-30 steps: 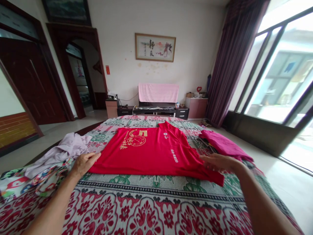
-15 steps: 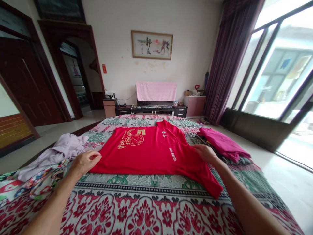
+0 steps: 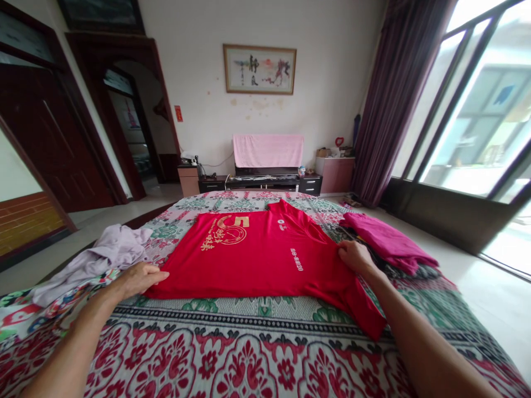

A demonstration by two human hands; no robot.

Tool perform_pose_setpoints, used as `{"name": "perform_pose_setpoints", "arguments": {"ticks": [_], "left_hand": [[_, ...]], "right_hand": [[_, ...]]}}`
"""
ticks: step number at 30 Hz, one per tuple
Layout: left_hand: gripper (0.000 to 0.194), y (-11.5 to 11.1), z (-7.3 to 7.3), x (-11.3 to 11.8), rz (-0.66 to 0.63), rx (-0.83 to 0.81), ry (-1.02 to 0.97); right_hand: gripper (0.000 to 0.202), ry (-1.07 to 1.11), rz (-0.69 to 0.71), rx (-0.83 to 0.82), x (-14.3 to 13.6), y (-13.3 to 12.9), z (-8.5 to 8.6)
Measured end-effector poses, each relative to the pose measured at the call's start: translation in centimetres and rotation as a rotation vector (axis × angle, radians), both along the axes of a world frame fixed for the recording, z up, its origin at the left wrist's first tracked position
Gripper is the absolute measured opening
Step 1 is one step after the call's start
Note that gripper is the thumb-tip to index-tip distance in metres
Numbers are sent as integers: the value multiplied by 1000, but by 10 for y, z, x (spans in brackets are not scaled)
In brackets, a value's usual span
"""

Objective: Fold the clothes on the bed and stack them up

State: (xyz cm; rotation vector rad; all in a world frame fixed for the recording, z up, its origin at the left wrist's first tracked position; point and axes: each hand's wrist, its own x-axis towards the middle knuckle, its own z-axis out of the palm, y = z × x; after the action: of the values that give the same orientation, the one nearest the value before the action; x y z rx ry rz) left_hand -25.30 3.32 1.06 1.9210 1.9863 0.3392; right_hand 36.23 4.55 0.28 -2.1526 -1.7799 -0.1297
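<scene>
red sleeve (image 3: 368, 313) now across dark border (image 3: 265, 325)

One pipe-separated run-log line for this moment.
left hand: at red shirt hem corner, grip unclear | right hand: apparently pinching shoulder edge | shirt: spread, lettering up, on patterned cloth

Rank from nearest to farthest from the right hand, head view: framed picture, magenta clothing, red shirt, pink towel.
1. Red shirt: touching the right hand.
2. Magenta clothing: just to its right.
3. Pink towel: far ahead, slightly left.
4. Framed picture: above the towel, on the wall.
</scene>
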Motion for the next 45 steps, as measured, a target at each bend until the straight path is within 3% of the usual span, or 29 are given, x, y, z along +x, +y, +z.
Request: {"name": "perform_pose_setpoints", "arguments": {"ticks": [5,8,11,13,15,19,21,24,28,30,33,38,42,45], "left_hand": [[42,-7,7,-8,3,-300,-34],[40,-9,7,-14,-7,-378,-105],[39,-10,9,-16,32,-353,-141],[39,-10,13,-15,54,-283,-134],[38,-9,18,-13,51,-222,-129],[32,-6,26,-14,2,-154,-137],[32,-7,31,-15,29,-96,-107],[37,-14,45,-11,145,-39,-116],[42,-28,61,-1,205,-71,-190],[51,-32,59,0,160,-151,-198],[56,-29,44,-2,52,-244,-204],[32,-15,19,-6,-90,-209,-83],[20,-13,21,-8,-181,-86,-85],[23,-20,29,-7,-119,-25,-124]], "right_hand": [[34,44,-135,-22,12,-3,-1],[37,84,-157,-7,12,-5,3],[34,129,-89,11,7,-9,14],[33,169,46,-1,2,-13,23],[30,238,231,-88,-5,-21,32],[27,386,472,-472,-20,-41,49],[27,365,490,-600,-26,-52,54],[32,266,460,-667,-29,-65,56],[36,284,393,-796,-29,-75,53],[34,262,382,-827,-32,-80,54],[34,141,374,-815,-40,-87,57],[21,-73,351,-768,-55,-94,59],[11,-139,356,-718,-52,-91,59],[12,-45,392,-634,-42,-89,62]]}}
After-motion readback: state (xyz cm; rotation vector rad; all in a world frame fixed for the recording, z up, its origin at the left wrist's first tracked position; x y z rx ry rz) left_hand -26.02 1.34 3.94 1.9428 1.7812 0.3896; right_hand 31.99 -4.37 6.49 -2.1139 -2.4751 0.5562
